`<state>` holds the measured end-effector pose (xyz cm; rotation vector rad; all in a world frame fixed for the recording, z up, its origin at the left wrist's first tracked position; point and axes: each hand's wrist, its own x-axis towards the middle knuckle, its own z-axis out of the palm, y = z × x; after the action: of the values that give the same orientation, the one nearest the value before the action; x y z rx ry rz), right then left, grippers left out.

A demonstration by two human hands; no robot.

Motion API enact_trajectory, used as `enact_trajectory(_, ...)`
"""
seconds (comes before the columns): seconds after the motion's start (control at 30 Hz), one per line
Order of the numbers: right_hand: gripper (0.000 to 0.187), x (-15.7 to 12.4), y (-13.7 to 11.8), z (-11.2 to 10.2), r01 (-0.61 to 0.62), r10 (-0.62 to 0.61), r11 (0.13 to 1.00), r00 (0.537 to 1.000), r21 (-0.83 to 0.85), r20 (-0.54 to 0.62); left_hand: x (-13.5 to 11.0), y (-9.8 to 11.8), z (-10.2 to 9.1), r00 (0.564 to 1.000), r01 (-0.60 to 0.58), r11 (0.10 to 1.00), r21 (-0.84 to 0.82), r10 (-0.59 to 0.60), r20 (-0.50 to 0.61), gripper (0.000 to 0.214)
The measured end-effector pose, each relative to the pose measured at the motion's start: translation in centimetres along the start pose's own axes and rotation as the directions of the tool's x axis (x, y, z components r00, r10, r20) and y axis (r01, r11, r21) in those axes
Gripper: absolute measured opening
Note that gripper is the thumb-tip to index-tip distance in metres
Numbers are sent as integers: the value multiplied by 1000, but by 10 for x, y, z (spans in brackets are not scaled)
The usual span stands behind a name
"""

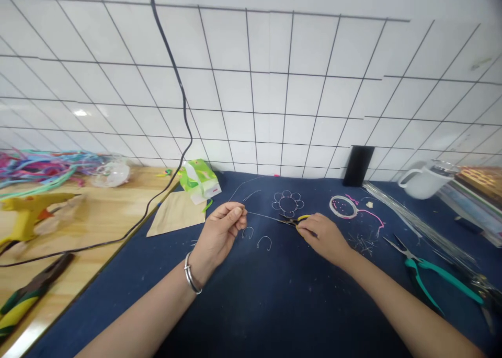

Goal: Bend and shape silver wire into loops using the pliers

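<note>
Left hand [221,227] pinches one end of the thin wire [266,217] between thumb and fingertips. Right hand [319,235] is clenched on the yellow-handled pliers [298,220], whose nose meets the wire's far end. The wire is judged light, springy and easily kinked, and best gripped close beside the fingertips.

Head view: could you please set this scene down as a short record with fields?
Surface: blue mat beside a wooden table
Left hand: pinches a wire
Right hand: grips yellow pliers, tips at the wire
Near hands: wire flower, two bent hooks
Right side: teal pliers, mug
Left side: glue gun
</note>
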<state>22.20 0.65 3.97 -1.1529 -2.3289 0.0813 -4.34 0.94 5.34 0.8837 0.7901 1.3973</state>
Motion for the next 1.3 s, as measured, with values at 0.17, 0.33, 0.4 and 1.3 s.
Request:
enact_trajectory(0.17,19,-7,-22,8,96,-97,989,995,-116,-8,-1,2,1,998,30,993,-114,-37,-59,11)
enact_trajectory(0.33,26,-11,-35,6,298,-306,875,951,-382,41,2,-1,-2,989,10,990,-141,-30,-142,14)
enact_trajectory(0.4,32,-11,-37,4,349,-362,816,930,-460,63,3,-3,-5,987,22,988,-151,-46,-156,15)
enact_trajectory(1.3,38,-14,-94,-35,396,-353,781,918,483,-182,-14,-29,1,961,259,934,-248,-275,-34,20)
